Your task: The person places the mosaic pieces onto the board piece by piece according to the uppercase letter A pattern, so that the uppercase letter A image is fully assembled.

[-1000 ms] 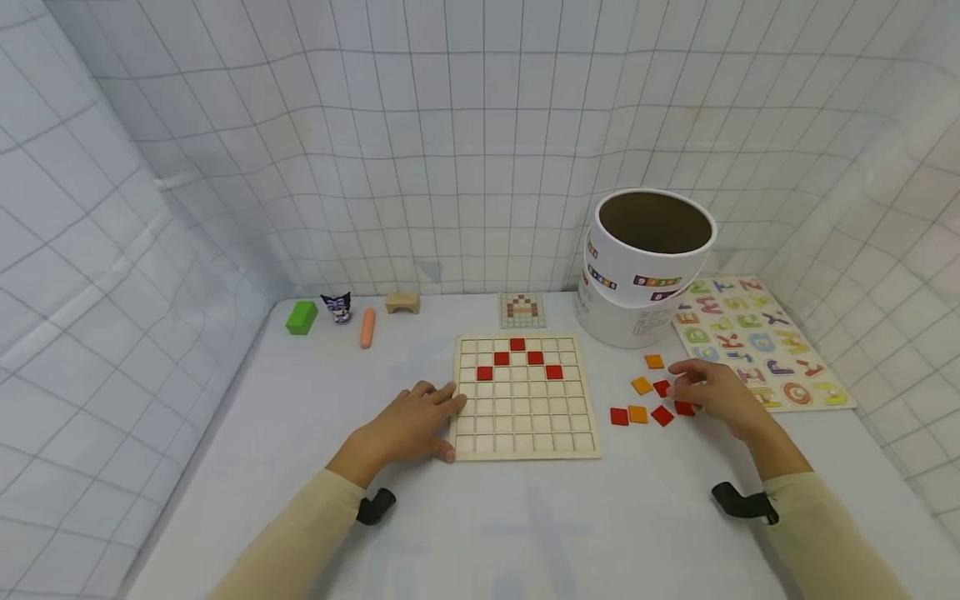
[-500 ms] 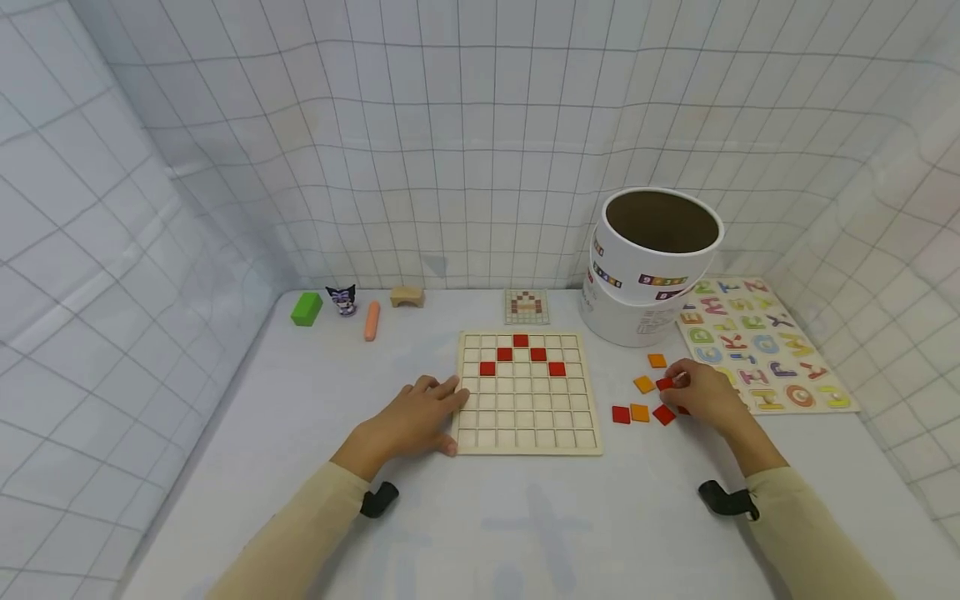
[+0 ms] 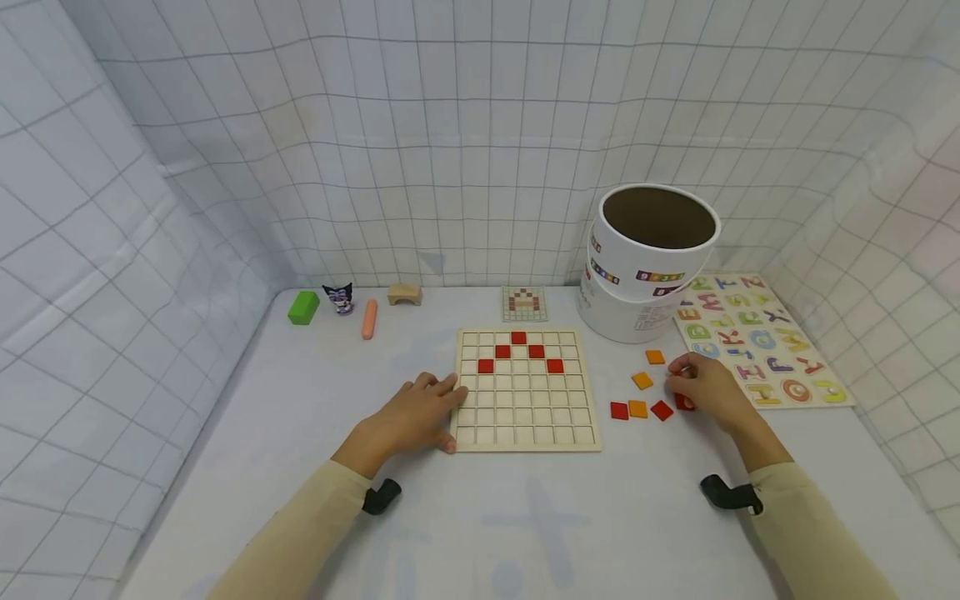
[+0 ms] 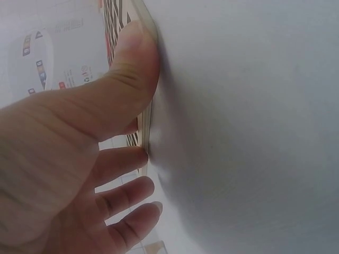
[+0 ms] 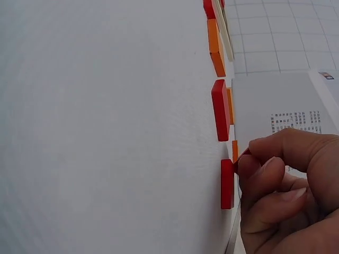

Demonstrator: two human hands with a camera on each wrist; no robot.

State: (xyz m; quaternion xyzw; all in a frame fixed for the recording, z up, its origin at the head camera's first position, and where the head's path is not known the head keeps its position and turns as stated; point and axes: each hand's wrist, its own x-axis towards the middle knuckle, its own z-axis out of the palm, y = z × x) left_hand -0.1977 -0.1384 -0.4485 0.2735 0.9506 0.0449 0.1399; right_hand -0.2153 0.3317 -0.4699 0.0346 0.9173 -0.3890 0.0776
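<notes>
The right hand pinches a red tile among loose tiles right of the grid board. The left hand, fingers relaxed, rests against the board's left edge; five red tiles sit in its far cells. The white tub stands far right.

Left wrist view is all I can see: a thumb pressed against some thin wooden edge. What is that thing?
Observer: It is a square wooden grid board. The left hand rests flat against its left edge.
Operator: Is anything on it?
Observer: Five placed red tiles sit in its top rows, shaped like an upward arrowhead.
Operator: And the other hand?
Observer: The right hand is to the right of the board, among loose red and orange tiles. Its fingertips pinch what looks like one red tile.
</notes>
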